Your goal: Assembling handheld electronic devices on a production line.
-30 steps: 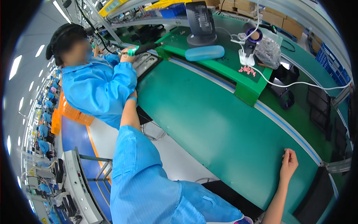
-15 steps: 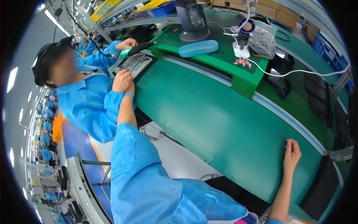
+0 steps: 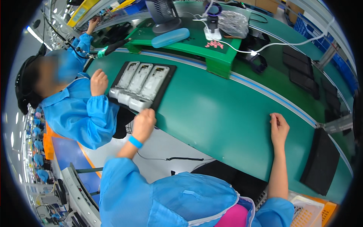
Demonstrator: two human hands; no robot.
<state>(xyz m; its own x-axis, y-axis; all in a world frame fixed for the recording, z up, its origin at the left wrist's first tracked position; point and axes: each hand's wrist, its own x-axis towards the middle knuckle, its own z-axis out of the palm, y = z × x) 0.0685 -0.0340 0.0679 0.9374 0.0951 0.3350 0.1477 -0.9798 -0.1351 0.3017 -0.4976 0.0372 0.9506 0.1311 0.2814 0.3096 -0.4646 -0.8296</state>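
Note:
My left hand (image 3: 144, 125), with a blue band at its wrist, is closed at the near right corner of a black tray (image 3: 162, 92). Three long light-grey plastic housings (image 3: 153, 83) lie side by side in this tray, their inner sides up. Rounded grey plastic pieces (image 3: 139, 103) sit along its near end. My right hand (image 3: 279, 130) rests on the green bench top (image 3: 211, 113) far to the right, its fingers curled in and nothing visible in them.
To the left sits a co-worker in blue, one hand (image 3: 99, 81) beside the tray. A green driver tool (image 3: 102, 52) hangs behind it. The raised green shelf (image 3: 219, 66) carries a fan (image 3: 162, 15), a blue case (image 3: 171, 38) and small pink parts (image 3: 214, 44). A black pad (image 3: 320, 160) lies right.
The tray of housings has slid right and nearer with my left hand, away from the co-worker. The co-worker's other hand has risen toward the rack. The view has turned slightly.

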